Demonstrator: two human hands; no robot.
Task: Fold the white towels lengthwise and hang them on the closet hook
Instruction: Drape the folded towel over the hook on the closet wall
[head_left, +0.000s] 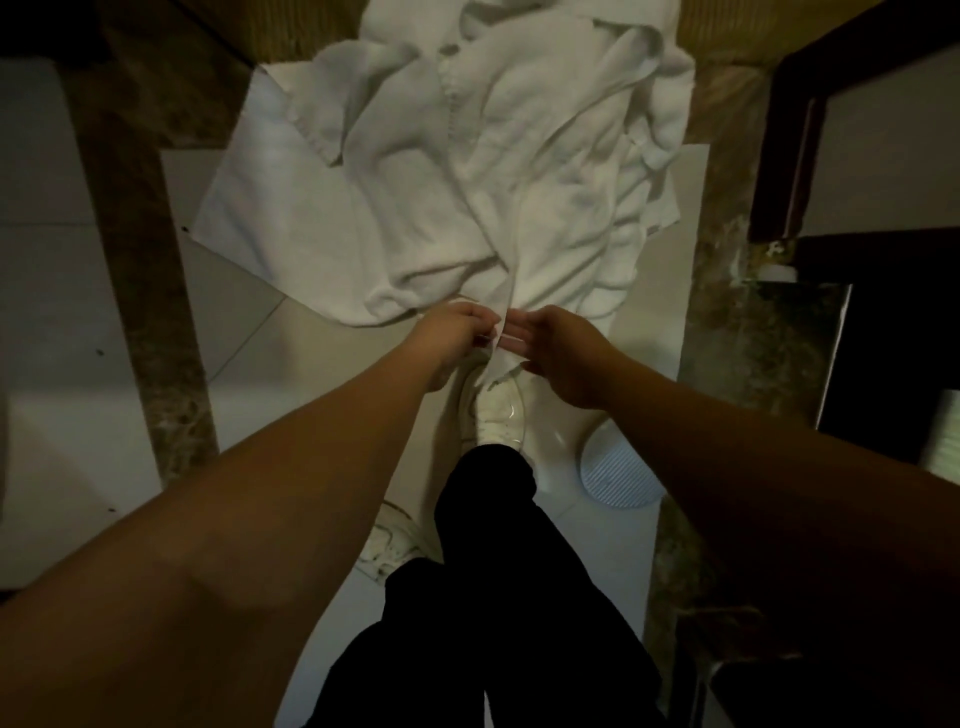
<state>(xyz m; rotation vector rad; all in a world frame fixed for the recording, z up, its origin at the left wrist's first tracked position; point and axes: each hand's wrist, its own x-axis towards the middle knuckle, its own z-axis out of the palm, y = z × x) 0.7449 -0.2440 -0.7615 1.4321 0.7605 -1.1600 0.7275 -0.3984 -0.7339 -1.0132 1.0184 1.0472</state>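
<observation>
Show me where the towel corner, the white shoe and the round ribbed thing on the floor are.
towel corner (503, 349), head view, on the pinched edge between the hands.
white shoe (496, 415), head view, on its toe.
round ribbed disc (615, 470), head view, on its ridged face.

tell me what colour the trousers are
Black trousers, clearest in the head view.

I see plain white towels (493, 171), rumpled, lying on a pale cream floor (83, 364) crossed by brown mottled marble strips (156, 312). My trousers (498, 597) are black and my shoes (496, 415) white, and beside them sits a round white disc (618, 467) with fine ribbed lines. The door frame (795, 150) at right is dark brown.
</observation>
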